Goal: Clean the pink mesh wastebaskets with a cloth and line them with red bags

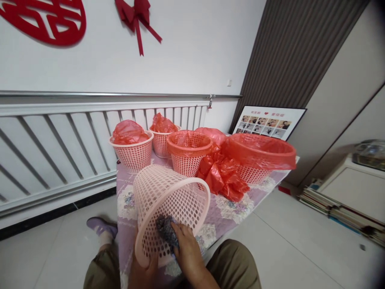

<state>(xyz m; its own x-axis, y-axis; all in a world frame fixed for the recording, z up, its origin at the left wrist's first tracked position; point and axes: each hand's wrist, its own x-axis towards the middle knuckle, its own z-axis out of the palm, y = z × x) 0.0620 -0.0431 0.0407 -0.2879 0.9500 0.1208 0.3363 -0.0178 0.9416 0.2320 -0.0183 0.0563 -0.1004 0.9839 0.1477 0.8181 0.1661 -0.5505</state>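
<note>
Over the near part of a table covered in purple flowered fabric point(126, 230), a pale-pink perforated plastic basket point(162, 192) lies tipped, mouth toward the person, seemingly to give easy reach inside. The left hand point(144, 267) curls round its rim at seven o'clock, probably steadying it. The right hand point(188, 247), fingers folded over a dark-grey crumpled cloth-like wad point(167, 230), is inside the mouth; whether the wad touches the wall I cannot tell. Glossy red plastic bags point(222, 176) lie at two o'clock, apparently kept aside.

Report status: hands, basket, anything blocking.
Left hand gripping tilted pink basket at rim. Right hand holding dark wad inside. Crumpled red plastic beyond, clear of hands.
</note>
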